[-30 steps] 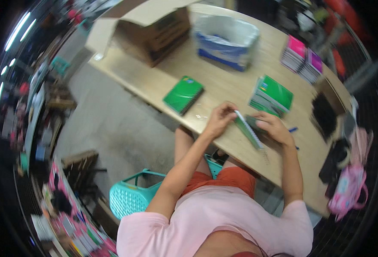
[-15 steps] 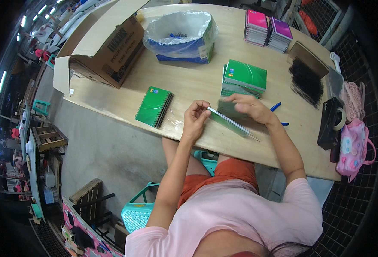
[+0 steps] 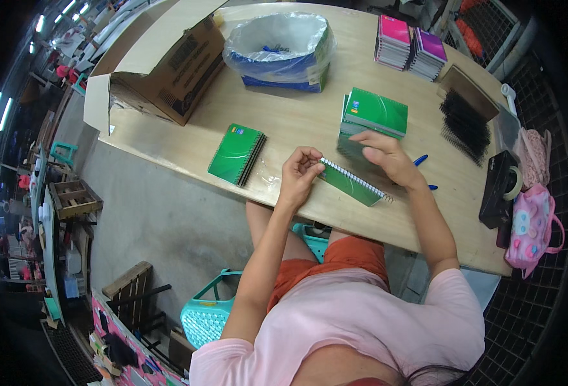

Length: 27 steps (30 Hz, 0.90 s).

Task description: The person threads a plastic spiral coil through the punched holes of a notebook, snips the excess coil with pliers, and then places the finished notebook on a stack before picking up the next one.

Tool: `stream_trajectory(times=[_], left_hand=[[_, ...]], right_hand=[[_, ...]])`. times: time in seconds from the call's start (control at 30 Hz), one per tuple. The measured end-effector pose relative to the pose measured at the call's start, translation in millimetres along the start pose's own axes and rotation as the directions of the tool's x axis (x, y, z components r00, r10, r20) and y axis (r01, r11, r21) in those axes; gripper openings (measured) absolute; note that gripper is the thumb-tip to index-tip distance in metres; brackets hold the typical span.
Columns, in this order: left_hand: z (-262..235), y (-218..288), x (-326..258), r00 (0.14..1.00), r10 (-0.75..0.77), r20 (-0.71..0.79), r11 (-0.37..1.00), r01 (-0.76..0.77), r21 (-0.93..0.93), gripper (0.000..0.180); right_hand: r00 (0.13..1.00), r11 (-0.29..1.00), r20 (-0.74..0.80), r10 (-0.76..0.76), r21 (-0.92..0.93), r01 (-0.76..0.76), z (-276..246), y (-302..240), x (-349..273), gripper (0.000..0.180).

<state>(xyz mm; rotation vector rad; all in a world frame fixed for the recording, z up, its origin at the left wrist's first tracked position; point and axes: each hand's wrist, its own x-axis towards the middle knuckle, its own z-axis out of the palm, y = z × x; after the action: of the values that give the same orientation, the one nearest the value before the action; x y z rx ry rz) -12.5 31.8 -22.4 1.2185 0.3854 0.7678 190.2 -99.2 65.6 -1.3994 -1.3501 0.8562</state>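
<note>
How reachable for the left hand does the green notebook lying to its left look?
Probably yes: nothing tall stands between the left hand and the loose notebook. It would likely have to release the held notebook, pinched at one end, first.

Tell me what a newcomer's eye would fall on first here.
Probably the green spiral notebook pinched in the left hand by the table's near edge, its wire coil jutting out at the lower right. Next, the stack of green notebooks just beyond the right hand; then the pink pouch at the table's right edge.
</note>
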Motion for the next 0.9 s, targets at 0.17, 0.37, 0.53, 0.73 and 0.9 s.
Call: stream_trajectory(times=[0.17, 0.37, 0.53, 0.73, 0.9], left_hand=[[3.3, 3.6, -0.5, 0.999, 0.018, 0.033, 0.999, -0.019, 0.032, 0.041], [8.9, 8.9, -4.1, 0.999, -0.021, 0.049, 0.999, 0.022, -0.030, 0.047], [13.8, 9.6, -11.0, 0.998, -0.039, -0.047, 0.999, 0.039, -0.008, 0.047], [14.4, 20.5, -18.5, 0.993, -0.017, -0.113, 0.999, 0.020, 0.031, 0.046], [14.3, 28.5, -22.6, 0.989, -0.001, -0.146, 0.997, 0.011, 0.071, 0.047]], right_hand=[[0.831, 0.936, -0.502, -0.239, -0.346, 0.061, -46.7, -7.2, -48.6, 0.044], [0.718, 0.375, -0.681, -0.144, -0.709, -0.597, -96.8, 51.9, -107.8, 0.041], [0.947, 0.724, -0.303, -0.103, -0.676, -0.137, -68.6, 44.6, -114.8, 0.053], [0.993, 0.498, -0.115, -0.035, -0.863, -0.082, -52.6, 39.3, -105.1, 0.060], [0.978, 0.456, -0.196, -0.076, -0.879, -0.141, -52.1, 49.2, -108.0, 0.052]])
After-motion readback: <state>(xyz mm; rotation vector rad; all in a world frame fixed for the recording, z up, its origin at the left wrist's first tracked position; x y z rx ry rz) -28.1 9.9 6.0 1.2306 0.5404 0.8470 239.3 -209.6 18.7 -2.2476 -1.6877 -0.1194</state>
